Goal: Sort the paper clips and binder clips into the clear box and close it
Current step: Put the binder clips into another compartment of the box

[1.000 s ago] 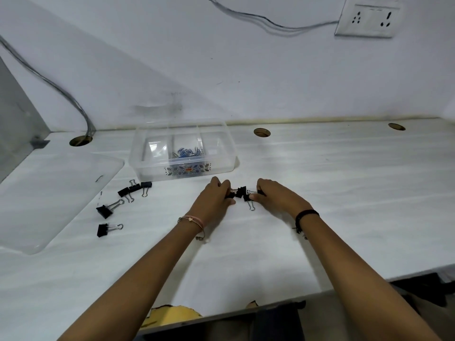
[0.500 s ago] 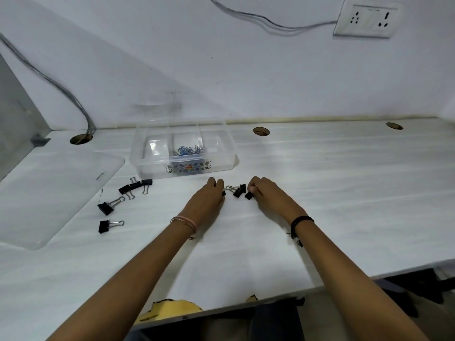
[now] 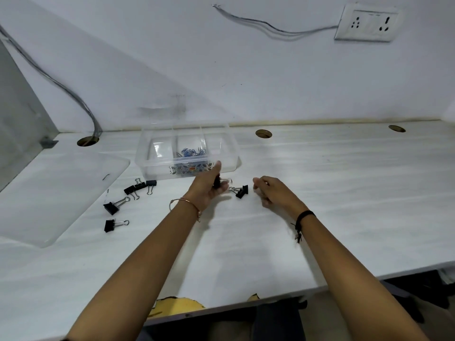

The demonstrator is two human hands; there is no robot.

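Observation:
The clear box (image 3: pixel 222 166) stands open near the back wall, split into compartments, with blue paper clips (image 3: pixel 190 152) in the middle one. Just in front of its right end, my left hand (image 3: pixel 209 185) is shut on a black binder clip (image 3: pixel 217 181) lifted off the table. One more binder clip (image 3: pixel 240 191) lies between my hands. My right hand (image 3: pixel 272 191) hovers right of it with fingers curled loosely and nothing in them. Several black binder clips lie left of the box: a cluster (image 3: pixel 139 187) and two single ones (image 3: pixel 113 206) (image 3: pixel 112 224).
The clear lid (image 3: pixel 56 195) lies flat on the white table at the left. Cable holes (image 3: pixel 264 133) (image 3: pixel 87 141) pierce the table along the wall. A grey panel (image 3: pixel 17 119) stands at far left. The table's front edge runs near my elbows.
My left hand has picked up a binder clip and risen toward the box. My right hand has let go and drawn back to the right, leaving one clip on the table.

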